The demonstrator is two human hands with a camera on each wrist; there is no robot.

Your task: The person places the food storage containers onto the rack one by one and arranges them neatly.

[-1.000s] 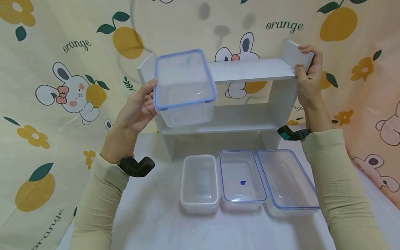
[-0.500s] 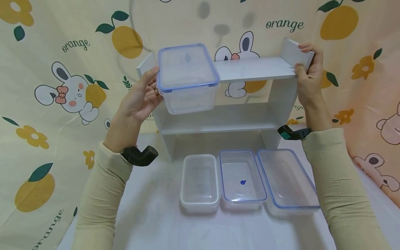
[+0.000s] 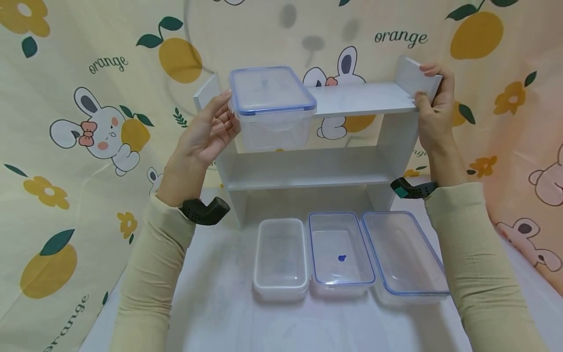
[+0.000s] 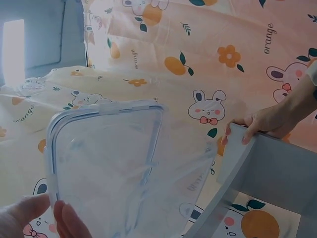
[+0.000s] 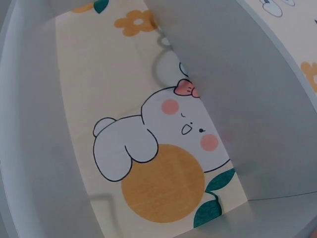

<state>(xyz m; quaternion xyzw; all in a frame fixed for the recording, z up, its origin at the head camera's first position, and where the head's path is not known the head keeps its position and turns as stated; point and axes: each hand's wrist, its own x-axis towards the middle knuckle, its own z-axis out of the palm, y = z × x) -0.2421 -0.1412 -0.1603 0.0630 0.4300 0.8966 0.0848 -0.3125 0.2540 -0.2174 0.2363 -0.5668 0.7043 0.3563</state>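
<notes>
A clear food container with a blue-edged lid [image 3: 272, 90] is held up by my left hand [image 3: 204, 129], whose thumb and fingers pinch its left edge. It hangs before the left part of a white shelf unit's top board [image 3: 356, 98]; whether it touches the board I cannot tell. In the left wrist view, thumb and fingertips grip the rim of the container [image 4: 109, 163]. My right hand [image 3: 435, 107] grips the shelf's upright right end panel, thumb in front and fingers over the top. The right wrist view shows only the shelf's boards [image 5: 257, 99] and the cloth behind.
On the white table [image 3: 264, 327] stand a white-lidded container [image 3: 281, 254] and two blue-edged ones, a middle box [image 3: 340, 244] and a larger right box [image 3: 404, 254], side by side before the shelf. A middle board [image 3: 316, 168] spans the unit. Patterned cloth [image 3: 246, 29] hangs behind.
My left hand has carried the container up and to the right, and its lid has tipped toward level. The right hand stays on the shelf's end panel.
</notes>
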